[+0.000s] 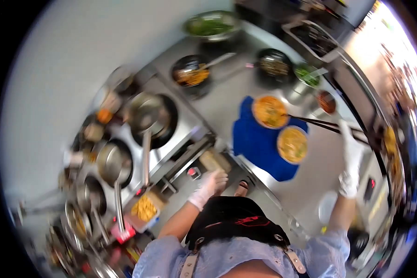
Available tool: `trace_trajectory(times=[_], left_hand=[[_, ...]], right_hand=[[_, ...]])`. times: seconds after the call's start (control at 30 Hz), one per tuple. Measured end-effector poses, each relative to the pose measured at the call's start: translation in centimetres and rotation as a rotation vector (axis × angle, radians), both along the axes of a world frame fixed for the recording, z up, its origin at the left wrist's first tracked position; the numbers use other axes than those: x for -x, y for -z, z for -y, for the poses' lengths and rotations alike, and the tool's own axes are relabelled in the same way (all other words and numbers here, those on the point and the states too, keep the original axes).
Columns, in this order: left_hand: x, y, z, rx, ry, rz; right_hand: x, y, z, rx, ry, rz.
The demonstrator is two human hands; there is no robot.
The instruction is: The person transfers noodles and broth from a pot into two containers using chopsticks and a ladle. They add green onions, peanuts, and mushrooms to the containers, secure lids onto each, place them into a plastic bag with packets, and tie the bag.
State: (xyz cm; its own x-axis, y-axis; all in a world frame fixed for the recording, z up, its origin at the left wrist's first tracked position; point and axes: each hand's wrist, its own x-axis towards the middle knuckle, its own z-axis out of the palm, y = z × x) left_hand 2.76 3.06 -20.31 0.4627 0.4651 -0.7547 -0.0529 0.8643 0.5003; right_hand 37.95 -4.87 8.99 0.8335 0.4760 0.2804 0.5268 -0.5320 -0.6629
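Observation:
My right hand [352,150], in a white glove, is closed around a pair of long dark chopsticks [322,123]. Their far tips reach the edge of a bowl of orange, soupy food [270,111]. A second bowl with yellowish food [292,144] sits just below it, and both bowls rest on or against a blue cloth [257,143] on the steel counter. My left hand [211,186], also gloved, hangs near my waist with its fingers curled in a loose fist. Nothing shows in it. A beige block-like thing [215,160] lies beyond it, lower down.
Pans [148,113] stand on the stove at left, handles pointing toward me. A container of yellow pieces [144,208] is below them. Around the counter's back stand a bowl of greens [211,27], a dark bowl with a spoon [190,72] and a metal pot of greens [304,85].

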Motion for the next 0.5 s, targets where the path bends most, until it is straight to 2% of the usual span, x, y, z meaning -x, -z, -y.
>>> trace_trajectory(times=[0.07,0.13,0.17,0.27,0.3,0.33,0.37,0.4,0.47,0.5], left_hand=[[1.3,-0.5,1.5,-0.012,-0.061,-0.078],[3.7,-0.2,2.8,0.014,-0.133,-0.103],[5.0,-0.2,3.4,0.048,-0.156,-0.122],[9.0,0.8,4.7,0.084,-0.207,-0.127],[10.7,1.7,5.0,0.124,-0.261,-0.127],[12.1,2.6,5.3,0.169,-0.311,-0.131],[13.3,2.8,5.5,0.159,-0.304,-0.136],[14.4,3.2,5.6,0.168,-0.344,-0.132],[16.4,3.1,5.4,0.160,-0.387,-0.113],[17.2,2.8,5.1,0.151,-0.419,-0.117]], right_hand=[[-1.8,0.8,-0.8,-0.356,-0.377,-0.312],[1.3,1.0,-3.5,-0.582,-0.544,-0.273],[4.3,1.2,-5.4,-0.741,-0.620,-0.466],[12.8,4.6,-11.7,-0.582,-1.060,-0.099],[16.6,4.6,-13.3,-0.580,-1.270,-0.064],[20.7,4.8,-14.2,-0.380,-1.284,-0.178],[23.9,11.9,-18.9,-0.645,-1.437,0.092],[27.0,12.1,-20.3,-0.259,-1.457,-0.506],[30.8,16.7,-25.7,-0.252,-1.588,0.421],[32.4,19.0,-27.9,-0.253,-1.572,0.564]])
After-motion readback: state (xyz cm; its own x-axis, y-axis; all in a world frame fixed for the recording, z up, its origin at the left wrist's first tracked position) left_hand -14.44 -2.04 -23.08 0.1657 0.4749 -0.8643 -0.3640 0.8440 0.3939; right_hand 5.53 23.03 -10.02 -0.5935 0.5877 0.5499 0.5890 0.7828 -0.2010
